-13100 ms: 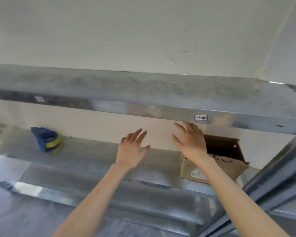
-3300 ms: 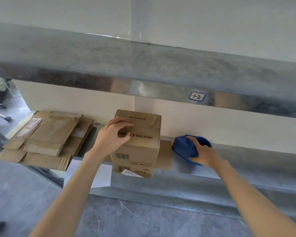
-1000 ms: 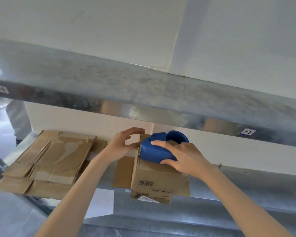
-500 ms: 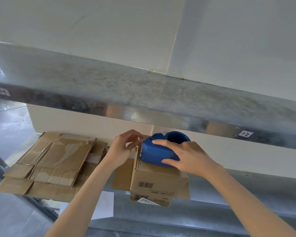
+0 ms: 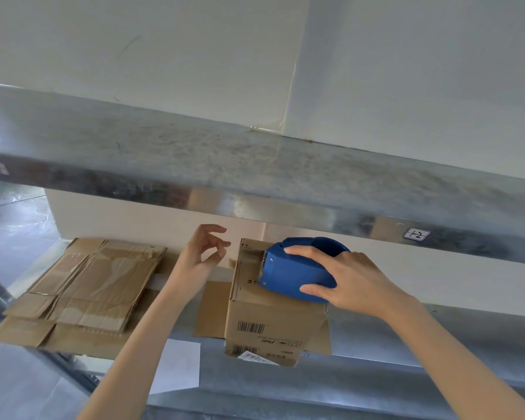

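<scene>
Entry: taping a carton on the shelf.

I am watching the right hand (image 5: 355, 280) gripping the blue plastic tape dispenser (image 5: 297, 268), fingers curled over its rounded back and thumb under its near edge. The dispenser is sitting on top of the brown corrugated cardboard box (image 5: 273, 322), its serrated metal cutter (image 5: 262, 259) pointing left over a strip of brown tape (image 5: 250, 259) on the lid. The left hand (image 5: 200, 256) is hovering just left of the box, apart from it, fingers loosely curled, holding nothing that I can see.

Handling, my judgement:
- Dispenser: a hard, smooth, light shell, somewhat slippery. I am rating the curved back as the grip zone and the toothed edge as one to avoid.
- Box: light, stiff at the corners, yielding mid-panel. Flat pressure on a side wall is looking safest for steadying it. It is overhanging the near lip of the grey galvanised metal shelf (image 5: 437, 334), so hard pushing could tip it.

Textures: matte ribbed board with printed barcodes, glossy tape, dull mottled zinc. A stack of flattened brown cardboard boxes (image 5: 85, 286) is lying to the left on the same shelf.
</scene>
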Demonstrator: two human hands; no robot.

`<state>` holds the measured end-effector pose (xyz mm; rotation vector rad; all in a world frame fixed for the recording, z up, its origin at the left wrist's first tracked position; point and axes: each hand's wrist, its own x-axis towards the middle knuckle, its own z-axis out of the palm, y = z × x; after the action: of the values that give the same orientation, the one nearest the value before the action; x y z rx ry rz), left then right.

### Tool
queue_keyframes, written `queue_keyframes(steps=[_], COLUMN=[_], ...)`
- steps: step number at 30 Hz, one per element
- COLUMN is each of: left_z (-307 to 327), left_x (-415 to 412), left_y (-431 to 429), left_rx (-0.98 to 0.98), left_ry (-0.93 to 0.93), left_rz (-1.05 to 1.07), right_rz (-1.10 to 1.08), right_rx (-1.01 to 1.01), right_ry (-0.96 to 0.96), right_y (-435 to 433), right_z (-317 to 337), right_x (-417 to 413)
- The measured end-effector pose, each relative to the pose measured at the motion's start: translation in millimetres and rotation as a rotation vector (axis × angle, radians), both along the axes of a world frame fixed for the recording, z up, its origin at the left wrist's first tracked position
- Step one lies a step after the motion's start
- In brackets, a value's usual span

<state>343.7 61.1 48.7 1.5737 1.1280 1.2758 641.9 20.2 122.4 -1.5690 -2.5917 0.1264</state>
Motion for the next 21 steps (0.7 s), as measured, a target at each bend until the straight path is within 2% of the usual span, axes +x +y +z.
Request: queue_keyframes(steps=[3,13,21], left_z=[-5,-26,-29], left_x=[16,33,33], left_y=[-5,-14,-12], left_rx=[0.004,0.007,-0.030], left_ry=[0.032,0.213,0.195], left_rz=[-0.029,0.087,0.088], right_rz=[-0.012,-0.001,0.011], right_rx=[-0.003,-0.113,-0.152], right_ry=[0.013,0.052,0.082], right_y=[-2,1,6], right_z=[3,10,12], right_x=[5,-4,-11])
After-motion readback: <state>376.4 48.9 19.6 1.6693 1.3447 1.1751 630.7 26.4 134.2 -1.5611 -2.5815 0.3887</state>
